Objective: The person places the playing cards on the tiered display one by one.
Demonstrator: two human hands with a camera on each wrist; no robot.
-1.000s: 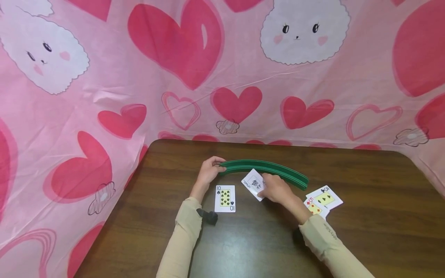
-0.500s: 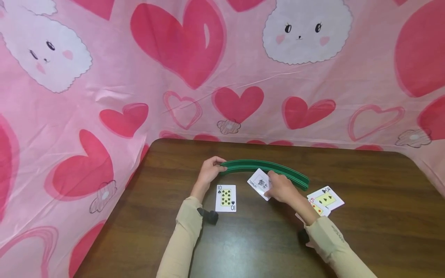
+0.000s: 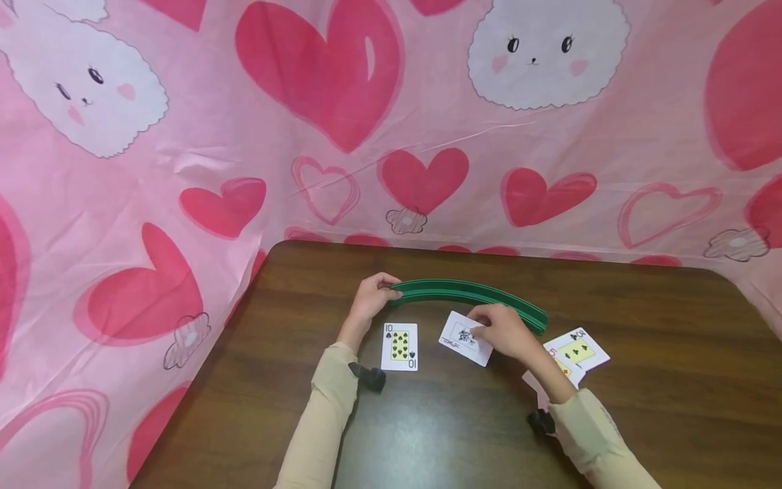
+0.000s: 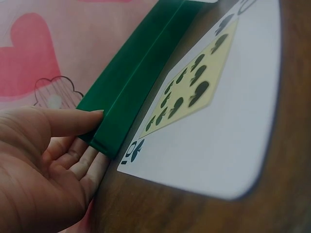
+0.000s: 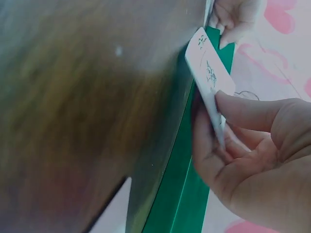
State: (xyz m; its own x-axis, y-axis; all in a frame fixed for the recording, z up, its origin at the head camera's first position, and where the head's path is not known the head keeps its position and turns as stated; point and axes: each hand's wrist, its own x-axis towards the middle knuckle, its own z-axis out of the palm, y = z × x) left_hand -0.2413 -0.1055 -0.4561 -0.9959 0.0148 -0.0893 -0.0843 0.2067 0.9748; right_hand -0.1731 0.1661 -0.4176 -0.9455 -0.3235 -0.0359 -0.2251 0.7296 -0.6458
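My left hand [image 3: 369, 299] holds the left end of a curved green card holder [image 3: 452, 288]. In the left wrist view its thumb lies on the front face of the holder, with the other fingers under and behind the end. My right hand [image 3: 506, 333] pinches a joker card [image 3: 457, 339] by its right side, thumb on the printed face and fingers behind. The card is in front of the holder, face toward the head camera. Right of my left wrist, a ten of spades [image 3: 400, 348] lies face up on the table.
A three of clubs [image 3: 589, 350] and a five of diamonds [image 3: 574, 373] overlap on the wooden table [image 3: 672, 380] at the right. My right forearm partly covers them and another card edge [image 3: 536, 384]. Pink heart-printed cloth [image 3: 427, 109] hangs behind the table.
My right hand has moved to the right with the joker, and the card has turned and come slightly nearer. My left hand stays on the end of the card holder.
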